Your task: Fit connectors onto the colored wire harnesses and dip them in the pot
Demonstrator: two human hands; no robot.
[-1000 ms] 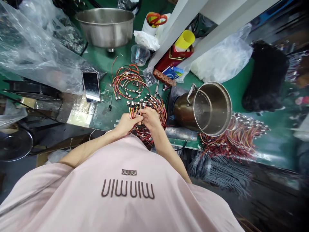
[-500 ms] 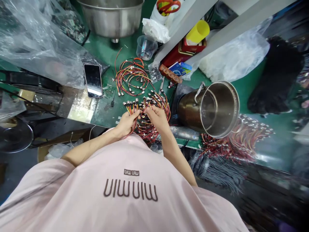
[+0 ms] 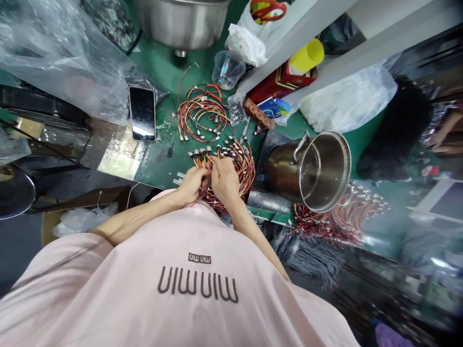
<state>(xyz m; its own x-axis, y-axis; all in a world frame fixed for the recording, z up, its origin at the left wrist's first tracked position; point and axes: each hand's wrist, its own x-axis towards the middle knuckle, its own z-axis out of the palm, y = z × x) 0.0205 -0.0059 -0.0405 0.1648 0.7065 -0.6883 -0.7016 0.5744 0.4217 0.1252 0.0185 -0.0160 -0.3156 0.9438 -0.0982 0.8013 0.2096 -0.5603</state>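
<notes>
Both my hands work over a bundle of red, yellow and black wire harnesses [image 3: 240, 166] with small metal-ended connectors, lying on the green bench mat [image 3: 159, 166]. My left hand [image 3: 193, 185] grips a small bunch of these wires, with their connector ends fanned out above my fingers. My right hand [image 3: 224, 180] pinches wires from the same bundle, right next to my left hand. A looser coil of similar harnesses [image 3: 202, 113] lies just beyond my hands, untouched.
A smartphone [image 3: 142, 113] lies left of the coil, beside a clear plastic sheet [image 3: 54, 58]. A steel pot [image 3: 307, 171] lies on its side to the right, near a pile of harnesses [image 3: 333, 221]. A steel bowl [image 3: 183, 21] and a plastic cup [image 3: 228, 70] stand beyond. Another person's arm [image 3: 443, 127] shows at far right.
The whole scene has shifted in view as my head moved. My hands have parted slightly and now sit side by side, and the left hand's wire bunch is more fanned out.
</notes>
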